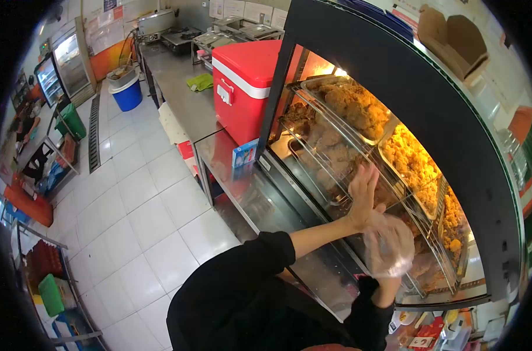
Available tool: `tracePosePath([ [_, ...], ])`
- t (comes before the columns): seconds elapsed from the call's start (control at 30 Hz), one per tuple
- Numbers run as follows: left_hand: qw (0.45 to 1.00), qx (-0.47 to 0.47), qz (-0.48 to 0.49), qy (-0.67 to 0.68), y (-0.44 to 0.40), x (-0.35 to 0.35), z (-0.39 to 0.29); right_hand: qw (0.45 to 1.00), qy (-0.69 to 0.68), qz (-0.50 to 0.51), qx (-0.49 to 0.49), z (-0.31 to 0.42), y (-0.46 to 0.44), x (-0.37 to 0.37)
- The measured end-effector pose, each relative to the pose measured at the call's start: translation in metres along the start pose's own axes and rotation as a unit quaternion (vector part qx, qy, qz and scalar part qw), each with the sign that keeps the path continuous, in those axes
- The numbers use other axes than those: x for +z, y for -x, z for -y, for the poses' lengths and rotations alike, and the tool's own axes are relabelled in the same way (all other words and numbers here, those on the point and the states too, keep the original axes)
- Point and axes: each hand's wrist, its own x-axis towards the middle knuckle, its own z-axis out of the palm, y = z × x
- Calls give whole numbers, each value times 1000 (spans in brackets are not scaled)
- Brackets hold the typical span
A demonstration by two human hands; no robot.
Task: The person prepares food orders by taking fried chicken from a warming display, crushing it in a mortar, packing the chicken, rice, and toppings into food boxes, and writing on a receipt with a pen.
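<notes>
As our left hand [365,188] is extending open fingers, our right hand [388,241], its fingers unclear, is wearing a clear glove [393,264] at four o'clock, probably protecting fried food [355,106] at two o'clock.

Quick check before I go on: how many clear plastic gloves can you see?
1: a clear plastic glove on the right hand. I see none on the left hand; others may be hidden.
</notes>
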Motion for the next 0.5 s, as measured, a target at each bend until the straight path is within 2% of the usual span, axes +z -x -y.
tracePosePath([
  [0.03, 938, -86, 0, 336, 15, 11, 13, 998, -32, 8, -47, 5, -24, 13],
  [0.07, 883, -120, 37, 452, 23, 16, 22, 995, -65, 9, -71, 18, -54, 28],
  [0.1, 865, -137, 99, 472, 33, 23, 31, 992, -67, 25, -101, 25, -84, 47],
  [0.13, 903, -82, 184, 379, 33, 23, 36, 988, -70, 42, -130, 32, -114, 66],
  [0.17, 912, -41, 236, 333, 33, 23, 39, 989, -42, 110, -92, 43, -146, 85],
  [0.2, 909, -15, 269, 317, 33, 25, 43, 983, 22, 152, -106, 33, -177, 114],
  [0.27, 891, -2, 312, 329, 36, 28, 49, 978, 147, 143, -49, 16, -224, 170],
  [0.33, 873, -4, 337, 354, 38, 30, 56, 916, 250, 308, 52, 15, -261, 177],
  [0.37, 865, -4, 346, 362, 41, 30, 60, 916, 251, 308, 49, 7, -275, 185],
  [0.43, 856, -1, 357, 374, 40, 27, 64, 864, 268, 426, 11, -23, -297, 202],
  [0.5, 848, -5, 364, 386, 42, 28, 65, 804, 278, 523, 57, -23, -315, 196],
])
